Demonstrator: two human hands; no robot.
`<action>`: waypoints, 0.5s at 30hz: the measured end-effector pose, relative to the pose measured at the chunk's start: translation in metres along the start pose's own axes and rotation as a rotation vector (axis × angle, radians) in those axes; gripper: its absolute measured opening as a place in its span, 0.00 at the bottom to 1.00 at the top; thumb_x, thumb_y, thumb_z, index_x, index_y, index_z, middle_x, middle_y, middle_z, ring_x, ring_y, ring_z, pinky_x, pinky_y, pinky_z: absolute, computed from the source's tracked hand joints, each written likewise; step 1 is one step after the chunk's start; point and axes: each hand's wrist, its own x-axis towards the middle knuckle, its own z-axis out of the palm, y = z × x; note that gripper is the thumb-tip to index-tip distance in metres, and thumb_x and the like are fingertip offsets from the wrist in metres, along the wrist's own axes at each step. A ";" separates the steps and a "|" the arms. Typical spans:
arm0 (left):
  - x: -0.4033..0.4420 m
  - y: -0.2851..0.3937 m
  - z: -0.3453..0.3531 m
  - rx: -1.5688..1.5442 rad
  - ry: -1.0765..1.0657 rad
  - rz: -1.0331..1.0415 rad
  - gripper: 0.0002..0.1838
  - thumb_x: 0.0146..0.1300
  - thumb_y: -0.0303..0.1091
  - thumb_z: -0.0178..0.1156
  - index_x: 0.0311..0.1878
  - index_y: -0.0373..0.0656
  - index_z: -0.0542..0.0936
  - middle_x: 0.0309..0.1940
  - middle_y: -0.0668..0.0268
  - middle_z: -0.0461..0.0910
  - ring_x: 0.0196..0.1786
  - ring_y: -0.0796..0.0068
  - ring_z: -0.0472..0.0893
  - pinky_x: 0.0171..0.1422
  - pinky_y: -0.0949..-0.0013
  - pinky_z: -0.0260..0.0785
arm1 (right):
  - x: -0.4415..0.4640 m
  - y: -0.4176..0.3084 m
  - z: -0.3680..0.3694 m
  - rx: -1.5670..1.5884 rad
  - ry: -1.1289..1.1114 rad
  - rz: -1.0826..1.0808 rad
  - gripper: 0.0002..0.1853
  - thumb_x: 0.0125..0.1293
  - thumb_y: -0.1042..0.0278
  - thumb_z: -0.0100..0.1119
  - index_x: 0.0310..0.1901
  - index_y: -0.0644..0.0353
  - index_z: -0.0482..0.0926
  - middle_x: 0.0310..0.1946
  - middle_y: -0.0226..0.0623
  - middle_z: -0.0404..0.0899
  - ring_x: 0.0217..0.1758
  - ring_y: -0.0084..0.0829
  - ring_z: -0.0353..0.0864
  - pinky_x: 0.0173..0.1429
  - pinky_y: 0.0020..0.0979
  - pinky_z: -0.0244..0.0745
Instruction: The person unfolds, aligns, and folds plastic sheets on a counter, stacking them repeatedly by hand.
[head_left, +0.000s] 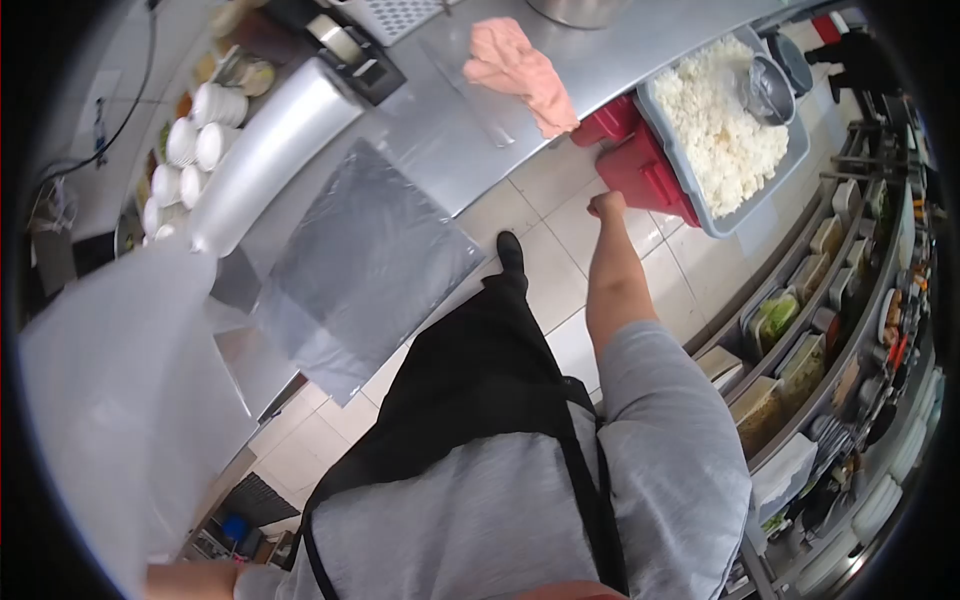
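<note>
My right hand (pixel 607 205) is closed in a loose fist near the lower edge of a red bin (pixel 650 170); nothing shows in its fingers. At the bottom left only my left forearm (pixel 190 580) shows, and the hand lies outside the picture or behind the plastic. A large sheet of translucent plastic (pixel 120 380) stretches from a thick plastic roll (pixel 280 150) on the metal table down to that forearm. Beside the roll, a flat stack of clear plastic sheets (pixel 365 260) lies on the table and overhangs its edge.
A pink cloth (pixel 515 75) lies on the steel table (pixel 425 130). A grey tub of white rice (pixel 720 130) with a metal bowl (pixel 768 90) sits over the red bin. White foam cups (pixel 205 130) stand behind the roll. Food containers (pixel 800 365) line the counter at right.
</note>
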 end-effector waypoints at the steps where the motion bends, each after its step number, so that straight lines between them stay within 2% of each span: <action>1: -0.002 0.006 0.006 0.000 -0.006 -0.003 0.11 0.68 0.33 0.48 0.44 0.35 0.75 0.28 0.56 0.75 0.27 0.69 0.73 0.33 0.64 0.68 | 0.026 0.003 0.010 0.001 -0.008 0.016 0.14 0.46 0.66 0.68 0.27 0.70 0.79 0.22 0.41 0.79 0.19 0.26 0.78 0.27 0.28 0.76; 3: -0.005 0.017 0.017 0.001 -0.026 -0.001 0.11 0.68 0.33 0.48 0.44 0.35 0.75 0.28 0.56 0.76 0.27 0.68 0.73 0.33 0.64 0.68 | 0.077 0.012 0.038 -0.323 -0.248 -0.288 0.20 0.43 0.68 0.69 0.39 0.67 0.80 0.28 0.43 0.80 0.25 0.31 0.81 0.30 0.32 0.77; 4: -0.006 0.024 0.023 0.002 -0.036 0.005 0.11 0.68 0.33 0.48 0.44 0.36 0.75 0.28 0.56 0.76 0.27 0.68 0.73 0.34 0.64 0.68 | 0.101 0.034 0.073 0.124 -0.048 -0.108 0.27 0.50 0.61 0.63 0.54 0.57 0.75 0.50 0.47 0.77 0.55 0.36 0.76 0.58 0.33 0.70; 5: -0.007 0.028 0.028 0.002 -0.049 0.005 0.11 0.68 0.33 0.48 0.44 0.36 0.75 0.28 0.56 0.76 0.28 0.68 0.73 0.34 0.64 0.68 | 0.109 0.043 0.076 0.124 -0.057 -0.097 0.27 0.50 0.61 0.63 0.54 0.57 0.75 0.50 0.47 0.77 0.55 0.36 0.76 0.58 0.33 0.70; 7: -0.007 0.036 0.036 0.005 -0.062 0.005 0.11 0.67 0.33 0.48 0.44 0.37 0.76 0.28 0.56 0.76 0.28 0.67 0.73 0.34 0.64 0.68 | 0.123 0.053 0.076 0.039 0.009 -0.043 0.30 0.53 0.58 0.62 0.60 0.53 0.70 0.53 0.41 0.75 0.57 0.37 0.74 0.57 0.34 0.71; 8: -0.006 0.039 0.038 0.005 -0.064 0.006 0.11 0.67 0.33 0.48 0.44 0.37 0.76 0.28 0.56 0.76 0.28 0.67 0.73 0.34 0.64 0.69 | 0.113 0.056 0.069 0.081 0.127 -0.053 0.30 0.50 0.62 0.64 0.58 0.50 0.72 0.53 0.38 0.76 0.57 0.36 0.74 0.57 0.34 0.71; 9: -0.006 0.043 0.041 0.002 -0.070 0.006 0.11 0.67 0.33 0.48 0.44 0.37 0.76 0.29 0.56 0.76 0.28 0.66 0.73 0.34 0.63 0.69 | 0.102 0.053 0.054 0.082 0.121 -0.045 0.30 0.50 0.62 0.64 0.58 0.50 0.72 0.53 0.38 0.76 0.57 0.36 0.74 0.57 0.34 0.71; 11: -0.003 0.049 0.048 -0.005 -0.081 0.006 0.11 0.67 0.33 0.48 0.44 0.38 0.76 0.29 0.56 0.76 0.28 0.65 0.74 0.34 0.63 0.69 | 0.062 0.033 0.010 0.087 -0.111 0.231 0.30 0.49 0.68 0.63 0.59 0.46 0.72 0.50 0.38 0.78 0.55 0.37 0.76 0.57 0.33 0.71; 12: -0.003 0.051 0.051 -0.006 -0.085 0.008 0.11 0.67 0.33 0.48 0.44 0.38 0.76 0.29 0.56 0.76 0.28 0.65 0.74 0.35 0.63 0.69 | 0.088 0.055 0.029 0.141 -0.048 0.213 0.31 0.44 0.64 0.68 0.55 0.46 0.75 0.38 0.47 0.81 0.44 0.38 0.81 0.50 0.35 0.75; 13: -0.002 0.053 0.053 -0.007 -0.087 0.006 0.11 0.67 0.33 0.48 0.44 0.38 0.76 0.29 0.56 0.76 0.29 0.65 0.74 0.35 0.63 0.69 | 0.104 0.069 0.044 0.138 -0.049 0.217 0.31 0.44 0.64 0.68 0.55 0.46 0.75 0.38 0.47 0.81 0.44 0.38 0.81 0.50 0.35 0.75; 15: 0.003 0.061 0.059 -0.014 -0.091 0.008 0.11 0.67 0.33 0.48 0.44 0.39 0.76 0.29 0.56 0.76 0.29 0.64 0.74 0.35 0.63 0.69 | 0.126 0.091 0.069 0.016 0.048 -0.194 0.29 0.48 0.63 0.67 0.56 0.46 0.74 0.42 0.42 0.81 0.44 0.36 0.82 0.52 0.34 0.75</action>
